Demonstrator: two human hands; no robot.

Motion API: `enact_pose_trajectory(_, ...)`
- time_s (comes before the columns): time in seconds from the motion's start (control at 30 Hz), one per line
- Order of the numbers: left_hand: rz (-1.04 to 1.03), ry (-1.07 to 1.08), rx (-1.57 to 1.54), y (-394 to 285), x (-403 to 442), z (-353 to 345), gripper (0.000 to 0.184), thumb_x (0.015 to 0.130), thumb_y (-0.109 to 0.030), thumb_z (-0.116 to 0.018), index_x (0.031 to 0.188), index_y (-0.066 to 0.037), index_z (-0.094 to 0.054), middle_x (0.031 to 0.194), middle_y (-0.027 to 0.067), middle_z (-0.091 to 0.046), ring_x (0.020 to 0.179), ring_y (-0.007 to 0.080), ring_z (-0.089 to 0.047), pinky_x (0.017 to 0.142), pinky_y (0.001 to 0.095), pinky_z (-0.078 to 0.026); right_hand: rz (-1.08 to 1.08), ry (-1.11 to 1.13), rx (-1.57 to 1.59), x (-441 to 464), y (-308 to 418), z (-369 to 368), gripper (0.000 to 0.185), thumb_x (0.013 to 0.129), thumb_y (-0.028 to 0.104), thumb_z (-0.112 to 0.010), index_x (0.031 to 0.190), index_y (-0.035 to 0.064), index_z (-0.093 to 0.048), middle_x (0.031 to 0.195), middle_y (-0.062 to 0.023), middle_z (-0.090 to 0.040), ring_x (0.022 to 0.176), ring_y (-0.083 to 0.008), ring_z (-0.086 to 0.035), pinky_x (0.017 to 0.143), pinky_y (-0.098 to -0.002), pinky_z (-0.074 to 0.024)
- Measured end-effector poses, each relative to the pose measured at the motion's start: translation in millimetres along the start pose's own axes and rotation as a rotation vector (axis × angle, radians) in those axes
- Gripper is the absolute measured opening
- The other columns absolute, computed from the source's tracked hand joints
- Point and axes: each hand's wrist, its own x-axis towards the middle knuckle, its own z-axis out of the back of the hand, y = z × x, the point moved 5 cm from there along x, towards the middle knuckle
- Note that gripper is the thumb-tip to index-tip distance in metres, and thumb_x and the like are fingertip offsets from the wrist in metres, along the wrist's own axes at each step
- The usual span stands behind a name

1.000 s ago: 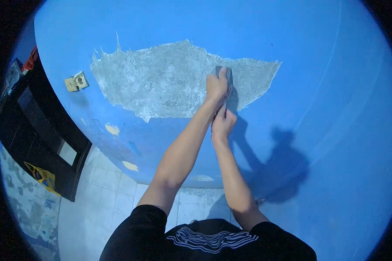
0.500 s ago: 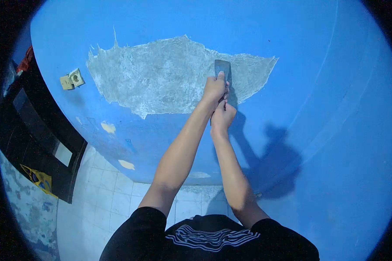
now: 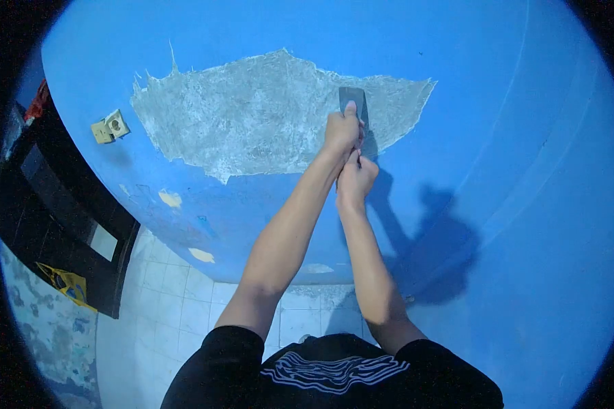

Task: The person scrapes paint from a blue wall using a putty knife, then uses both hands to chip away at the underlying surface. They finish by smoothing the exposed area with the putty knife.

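A flat grey scraper lies against the bare grey patch on the blue wall, right of the patch's middle. My left hand is closed round the scraper near its blade, the thumb on its face. Just below, my right hand is closed round the lower end of the same tool, whose handle is mostly hidden by my fingers. The patch has a ragged, pale edge where the blue paint stops.
A cream socket sits on the wall at the left. Beyond it stand dark furniture and a yellow bag. White floor tiles lie below the wall. My shadow falls on the wall at the right.
Both hands and the scraper have moved slightly up and right over the patch, and more of the blade shows than at first. The view has shifted slightly.
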Motion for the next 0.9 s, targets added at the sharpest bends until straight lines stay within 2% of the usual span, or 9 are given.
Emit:
enact_pose_trajectory(0.07, 0.014, -0.041, 0.011, -3, 5, 1, 0.049, 0.097, -0.04, -0.049, 0.075, 0.003, -0.057, 0.058, 0.009, -0.053, 0.044, 0.0181, -0.049, 0.04, 0.0337, -0.037, -0.152, -0.018, 0.224, -2, 16, 2, 0.043, 0.097, 0.02, -0.049, 0.061, -0.0043, -0.051, 0.051, -0.0053, -0.048, 0.046, -0.0116, -0.042, 0.041, -0.0312, -0.0293)
enact_pose_trajectory(0.2, -0.035, -0.061, 0.098, -1, 2, -2, 0.051, 0.097, -0.042, -0.049, 0.072, 0.002, -0.059, 0.058, 0.0088, -0.055, 0.044, 0.0193, -0.05, 0.041, 0.0339, -0.038, -0.066, -0.03, 0.021, -1, 18, 6, 0.041, 0.097, 0.019, -0.048, 0.063, -0.0046, -0.052, 0.055, -0.0052, -0.05, 0.046, -0.012, -0.041, 0.042, -0.0307, -0.0293)
enact_pose_trajectory(0.3, -0.072, -0.078, 0.086, -20, 9, -3, 0.05, 0.097, -0.041, -0.048, 0.073, 0.002, -0.06, 0.06, 0.0092, -0.057, 0.047, 0.0193, -0.053, 0.042, 0.0335, -0.039, -0.099, -0.054, 0.158, -1, 27, 8, 0.039, 0.092, 0.017, -0.052, 0.068, -0.0138, -0.054, 0.059, -0.0187, -0.055, 0.055, -0.0209, -0.052, 0.056, -0.0397, -0.0386)
enact_pose_trajectory(0.4, -0.006, -0.015, -0.012, 2, 1, 3, 0.049, 0.098, -0.04, -0.047, 0.079, 0.003, -0.061, 0.064, 0.0102, -0.06, 0.05, 0.0195, -0.057, 0.044, 0.0349, -0.042, -0.19, 0.079, 0.06, -3, 22, 17, 0.038, 0.094, 0.019, -0.051, 0.071, -0.0107, -0.058, 0.057, -0.0127, -0.052, 0.049, -0.0173, -0.049, 0.048, -0.0364, -0.0366)
enact_pose_trajectory(0.47, -0.051, 0.144, 0.057, 20, -18, 6, 0.05, 0.098, -0.041, -0.046, 0.08, 0.004, -0.06, 0.064, 0.0096, -0.061, 0.052, 0.0189, -0.058, 0.048, 0.0353, -0.045, -0.389, 0.199, 0.467, -28, 33, 28, 0.039, 0.097, 0.027, -0.051, 0.074, -0.0034, -0.059, 0.055, -0.0056, -0.048, 0.042, -0.0121, -0.043, 0.039, -0.0307, -0.0312)
enact_pose_trajectory(0.57, -0.459, 0.128, 0.556, 16, -93, 29, 0.062, 0.097, -0.042, -0.045, 0.128, 0.011, -0.045, 0.097, 0.0284, -0.064, 0.083, 0.0315, -0.067, 0.077, 0.0386, -0.05, -0.433, 0.24, 0.316, -54, 3, 66, 0.039, 0.098, 0.035, -0.051, 0.076, 0.0034, -0.056, 0.056, 0.0004, -0.046, 0.039, -0.0066, -0.038, 0.034, -0.0246, -0.0266)
enact_pose_trajectory(0.63, -0.816, 0.127, 0.854, 15, -131, 44, 0.071, 0.094, -0.045, -0.048, 0.144, 0.003, -0.03, 0.129, 0.0352, -0.046, 0.119, 0.0435, -0.049, 0.099, 0.0458, -0.039, -0.445, 0.246, 0.233, -63, -2, 91, 0.04, 0.098, 0.036, -0.052, 0.075, 0.0038, -0.055, 0.057, 0.0007, -0.046, 0.039, -0.0064, -0.038, 0.035, -0.0243, -0.0275)
enact_pose_trajectory(0.73, -0.812, 0.237, 1.057, -6, -172, 56, 0.073, 0.091, -0.05, -0.05, 0.147, -0.008, -0.03, 0.144, 0.0337, -0.027, 0.132, 0.0496, -0.028, 0.106, 0.0519, -0.028, -0.367, 0.275, 0.222, -66, 17, 109, 0.035, 0.096, 0.031, -0.057, 0.073, 0.0045, -0.053, 0.058, 0.0009, -0.048, 0.04, -0.0051, -0.038, 0.035, -0.0233, -0.0281)
enact_pose_trajectory(0.9, -0.897, 0.268, 1.175, -24, -197, 65, 0.075, 0.089, -0.057, -0.049, 0.149, -0.017, -0.03, 0.148, 0.0303, -0.022, 0.133, 0.0483, -0.028, 0.105, 0.0552, -0.026, -0.273, 0.36, 0.273, -79, 69, 113, 0.022, 0.086, 0.018, -0.07, 0.076, 0.0042, -0.056, 0.071, -0.0048, -0.063, 0.042, -0.0034, -0.042, 0.036, -0.0211, -0.0315)
